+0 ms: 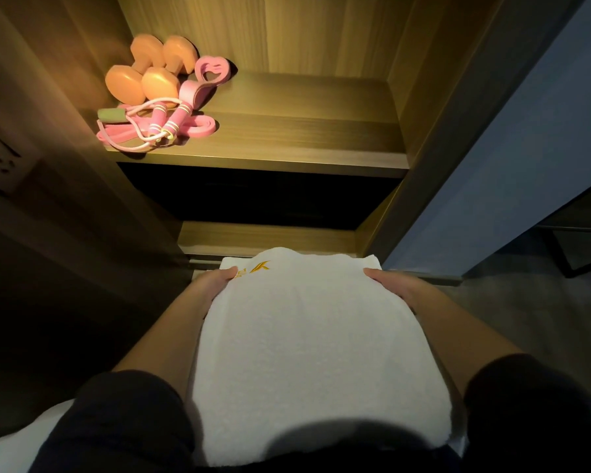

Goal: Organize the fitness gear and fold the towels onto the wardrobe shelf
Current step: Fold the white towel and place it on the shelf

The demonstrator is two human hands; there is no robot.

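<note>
A folded white towel point(307, 343) with a gold embroidered mark near its far left corner is carried flat in front of my chest. My left hand point(215, 283) grips its far left edge, thumb on top. At the far right edge my right hand point(394, 285) grips it the same way. Ahead and above is the lit wooden wardrobe shelf point(287, 138). On the shelf's left part lie two orange dumbbells point(144, 70), a pink heart-shaped grip piece point(214, 71), a pink skipping rope point(161, 122) and a pink resistance band point(198, 126).
The wardrobe's side walls frame the shelf left and right, with a dark gap point(253, 196) and a lower wooden ledge point(267, 237) under it. A wall socket plate point(4, 155) sits on the left. A blue panel point(512, 148) stands to the right. More white cloth point(11, 445) shows at the bottom left.
</note>
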